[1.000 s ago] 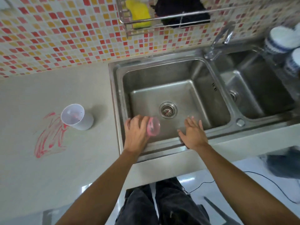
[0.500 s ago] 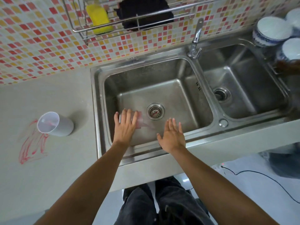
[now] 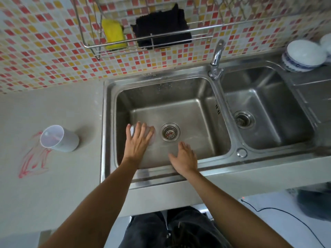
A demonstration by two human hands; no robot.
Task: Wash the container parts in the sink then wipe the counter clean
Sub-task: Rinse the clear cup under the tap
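Both hands hang over the left basin (image 3: 197,90): the left hand (image 3: 137,140), fingers spread, has lowered the clear pink lid (image 3: 151,136) to the floor beside the drain (image 3: 170,131); the right hand (image 3: 184,158) is open and empty. Left of the basin, the tipped cup (image 3: 60,138) and red spill (image 3: 33,161) remain untouched, so washing has barely begun.

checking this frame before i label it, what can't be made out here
Head view only:
- Lid in the left basin: mostly hidden under the left hand, so grip or mere contact cannot be told.
- Water flow: none visible at the tap, but too fine to rule out.
- Cup on the counter: inside hazy, residue unclear.
- Bowl at far right: cut off by the frame edge.
- Right hand: underside hidden.
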